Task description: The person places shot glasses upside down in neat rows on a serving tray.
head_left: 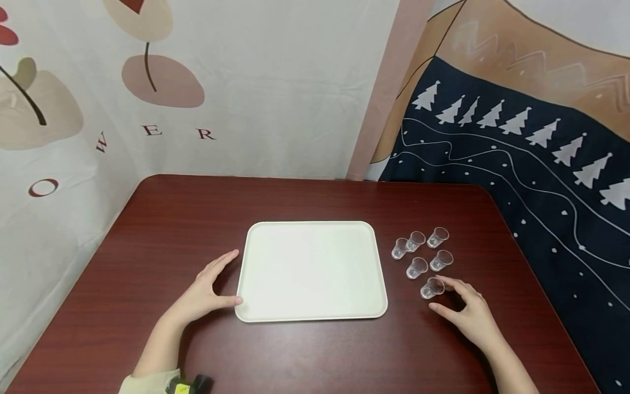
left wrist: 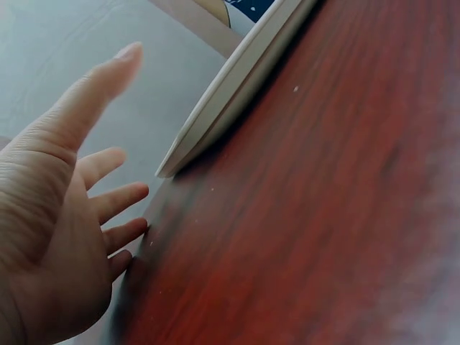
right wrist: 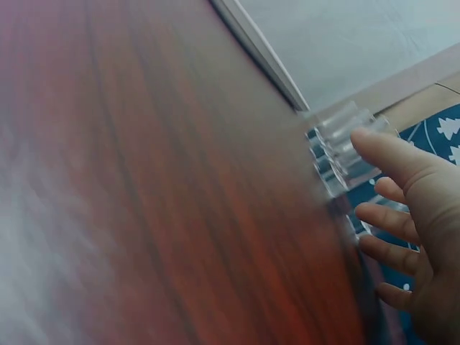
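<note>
A white rectangular tray (head_left: 312, 271) lies flat on the table. At its left side is my left hand (head_left: 202, 298), fingers spread, the thumb tip by the near left corner; whether it touches cannot be told. The left wrist view has that hand (left wrist: 65, 215) open beside the tray's rim (left wrist: 237, 83). Several small clear cups stand right of the tray. My right hand (head_left: 470, 314) reaches around the nearest cup (head_left: 432, 288), thumb and fingers apart, forefinger close to its rim. Cups (right wrist: 338, 144) appear blurred past the thumb in the right wrist view.
The dark red wooden table (head_left: 315, 355) has rounded far corners. Behind it hangs a pale printed cloth (head_left: 275, 109), with a navy tree-patterned cloth (head_left: 492, 148) at the right. A black strap device (head_left: 184, 386) sits at the left wrist.
</note>
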Motion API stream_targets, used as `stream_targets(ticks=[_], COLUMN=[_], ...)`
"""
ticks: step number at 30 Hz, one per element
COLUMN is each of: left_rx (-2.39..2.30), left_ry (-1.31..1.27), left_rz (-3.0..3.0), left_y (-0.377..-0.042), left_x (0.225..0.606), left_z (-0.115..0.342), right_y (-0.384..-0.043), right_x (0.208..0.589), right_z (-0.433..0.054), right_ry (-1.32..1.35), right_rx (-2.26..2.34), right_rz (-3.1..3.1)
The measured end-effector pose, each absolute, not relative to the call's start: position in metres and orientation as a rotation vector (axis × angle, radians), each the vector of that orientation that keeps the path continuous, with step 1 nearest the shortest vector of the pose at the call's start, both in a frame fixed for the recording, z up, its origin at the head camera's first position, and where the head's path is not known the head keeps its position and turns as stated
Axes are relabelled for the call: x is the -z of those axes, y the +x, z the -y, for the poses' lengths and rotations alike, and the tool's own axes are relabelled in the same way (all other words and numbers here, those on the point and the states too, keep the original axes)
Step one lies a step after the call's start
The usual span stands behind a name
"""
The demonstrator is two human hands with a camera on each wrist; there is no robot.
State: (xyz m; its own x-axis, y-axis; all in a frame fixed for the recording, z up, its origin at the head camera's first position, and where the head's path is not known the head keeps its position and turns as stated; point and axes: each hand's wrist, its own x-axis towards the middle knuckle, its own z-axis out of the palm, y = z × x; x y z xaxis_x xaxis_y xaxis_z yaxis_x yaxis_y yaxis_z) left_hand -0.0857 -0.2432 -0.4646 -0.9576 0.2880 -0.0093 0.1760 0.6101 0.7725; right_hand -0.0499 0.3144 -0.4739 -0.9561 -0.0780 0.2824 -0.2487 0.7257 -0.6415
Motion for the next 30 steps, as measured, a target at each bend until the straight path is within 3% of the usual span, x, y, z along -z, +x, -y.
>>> stream_targets(ticks=[11,30], left_rx=[-1.134,-1.086], left_ry=[0.551,0.554], left_rz=[-2.717,-2.720], left_y=[-0.081,-0.079], left_x=[0.468,0.469], left_z=[0.239,0.239], right_y=[-0.053,-0.052], right_x=[0.488,0.483], right_z=[-0.305,-0.291], right_ry=[0.278,0.218], right_rx=[-1.023,-0.980], right_rz=[2.620,2.599])
